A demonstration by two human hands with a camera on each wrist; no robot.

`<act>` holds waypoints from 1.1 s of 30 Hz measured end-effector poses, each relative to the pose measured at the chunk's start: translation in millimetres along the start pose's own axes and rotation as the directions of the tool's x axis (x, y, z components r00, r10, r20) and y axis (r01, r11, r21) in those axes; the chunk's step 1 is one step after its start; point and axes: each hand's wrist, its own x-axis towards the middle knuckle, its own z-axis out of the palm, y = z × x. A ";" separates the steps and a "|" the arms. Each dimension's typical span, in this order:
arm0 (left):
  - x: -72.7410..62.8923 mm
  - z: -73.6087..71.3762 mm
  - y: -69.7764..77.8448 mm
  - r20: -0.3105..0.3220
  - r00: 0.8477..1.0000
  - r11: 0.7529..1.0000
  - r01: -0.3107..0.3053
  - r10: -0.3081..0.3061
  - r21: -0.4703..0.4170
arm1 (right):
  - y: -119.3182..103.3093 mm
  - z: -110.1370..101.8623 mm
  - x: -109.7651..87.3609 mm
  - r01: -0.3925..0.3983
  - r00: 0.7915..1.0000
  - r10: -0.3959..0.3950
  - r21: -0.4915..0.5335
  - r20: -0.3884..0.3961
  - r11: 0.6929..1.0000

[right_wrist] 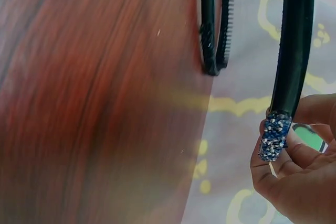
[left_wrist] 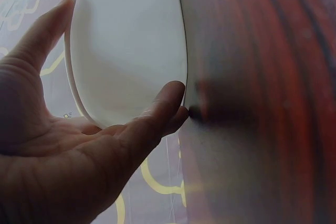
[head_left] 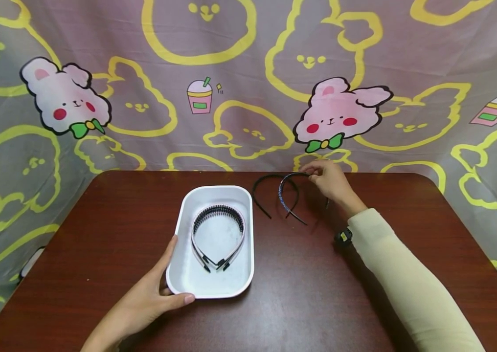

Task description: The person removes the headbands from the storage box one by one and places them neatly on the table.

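Observation:
My right hand (head_left: 331, 182) pinches a black headband (right_wrist: 294, 51) near the back of the table. Blue sparkling stones (right_wrist: 275, 136) cover part of this headband, which hangs in an arch from the fingertips. Behind it, a plain black headband (head_left: 255, 188) with small teeth lies on the tabletop. At the left, my left hand (head_left: 143, 300) grips the near-left corner of a white tray (head_left: 248, 274), thumb over the near rim and fingers along the left wall. Inside the tray lie nested headbands (head_left: 243, 239), pale and black, with toothed bands and dark tips.
Dark reddish wood forms the tabletop (head_left: 310, 283). A cartoon-printed curtain (head_left: 248, 73) hangs right behind its back edge and along both sides. On my right wrist is a small black device (head_left: 343, 236), beside a pale sleeve (head_left: 402, 274).

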 end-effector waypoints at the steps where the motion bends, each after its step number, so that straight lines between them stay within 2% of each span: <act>1: 0.0 0.0 0.2 0.001 1.000 1.000 0.002 -0.002 -0.001 | 1.4 -1.2 0.2 -0.005 1.000 0.005 0.001 0.000 1.000; 11: -0.1 0.1 0.1 0.004 1.000 1.000 -0.003 0.003 -0.001 | 14.8 -10.6 3.3 -0.077 0.997 0.077 -0.007 -0.026 0.997; 16: -0.4 -0.1 0.4 0.001 1.000 1.000 -0.005 0.005 0.003 | 22.6 -11.9 6.6 -0.096 0.994 0.095 -0.019 -0.047 0.995; 33: -0.5 0.7 1.6 0.003 1.000 1.000 0.001 -0.001 -0.016 | 38.1 -21.8 11.9 -0.129 0.991 0.127 -0.043 -0.031 0.991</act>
